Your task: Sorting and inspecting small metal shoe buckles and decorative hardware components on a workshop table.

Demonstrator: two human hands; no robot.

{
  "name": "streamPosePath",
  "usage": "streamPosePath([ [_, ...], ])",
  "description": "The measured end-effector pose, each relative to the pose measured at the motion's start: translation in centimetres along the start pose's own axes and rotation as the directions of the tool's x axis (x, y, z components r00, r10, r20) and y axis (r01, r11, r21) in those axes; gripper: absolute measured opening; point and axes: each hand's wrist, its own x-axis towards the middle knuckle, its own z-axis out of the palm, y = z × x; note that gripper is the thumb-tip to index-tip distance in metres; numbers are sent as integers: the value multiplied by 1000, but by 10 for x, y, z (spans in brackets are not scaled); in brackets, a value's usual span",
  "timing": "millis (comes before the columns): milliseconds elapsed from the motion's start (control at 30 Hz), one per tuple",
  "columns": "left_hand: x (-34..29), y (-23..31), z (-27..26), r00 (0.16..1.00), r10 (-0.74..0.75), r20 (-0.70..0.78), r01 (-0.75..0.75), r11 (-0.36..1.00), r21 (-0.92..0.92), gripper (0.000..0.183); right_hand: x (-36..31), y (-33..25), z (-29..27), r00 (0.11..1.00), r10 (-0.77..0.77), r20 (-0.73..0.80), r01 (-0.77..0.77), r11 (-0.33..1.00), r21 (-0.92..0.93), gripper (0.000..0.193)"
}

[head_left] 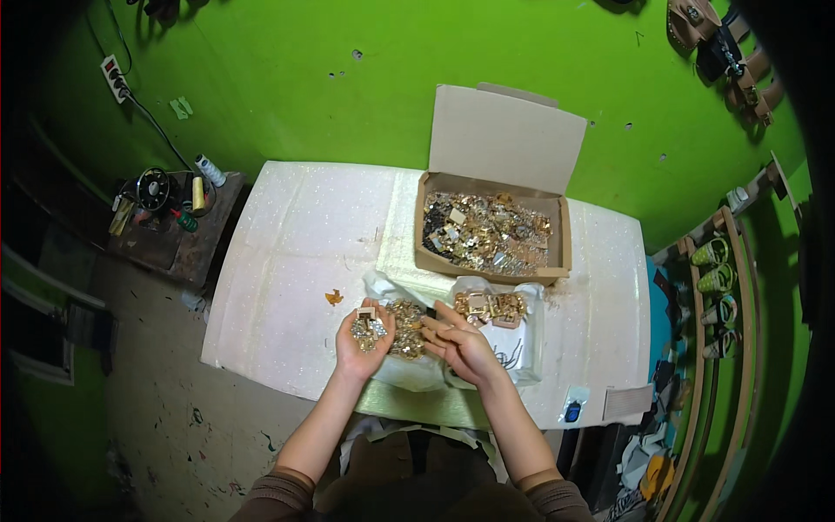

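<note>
My left hand (352,352) is turned palm up and cupped. In it lie several small silver and gold buckles (367,331), one of them a pale square frame. Just to the right, my right hand (470,350) hovers with fingers apart beside a heap of gold and silver metal ornaments (405,329), which rests in a white-lined tray (409,376). Nothing shows in the right hand. Beyond it, gold and pinkish buckles (489,307) sit in a second white box (531,370), along with some thin dark pieces. The right hand partly covers that box's left side.
An open cardboard box (500,274) full of mixed metal ornaments stands at the back of the white-covered table (296,261). An orange scrap (334,297) lies to the left, a blue item (572,411) near the right front. A side table (165,239) holds thread spools; a wooden rack (696,365) stands right.
</note>
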Motion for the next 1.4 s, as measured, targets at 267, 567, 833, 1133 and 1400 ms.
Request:
streamPosePath([
  [267,4,17,3,982,-187,13,186,981,57,22,0,43,41,933,-339,-120,280,894,-349,41],
  [567,22,14,-6,966,-245,82,217,941,259,24,11,71,59,816,-563,-127,287,586,-758,22],
  [833,27,7,-14,927,-376,-3,334,821,464,28,31,69,45,751,-611,-252,167,544,-822,21],
  [1133,26,6,3,915,-391,-98,392,808,440,30,26,56,48,794,-558,-243,215,630,-746,16],
  [1400,29,6,-7,912,-408,36,362,843,398,28,20,57,59,740,-663,-108,360,526,-771,13],
])
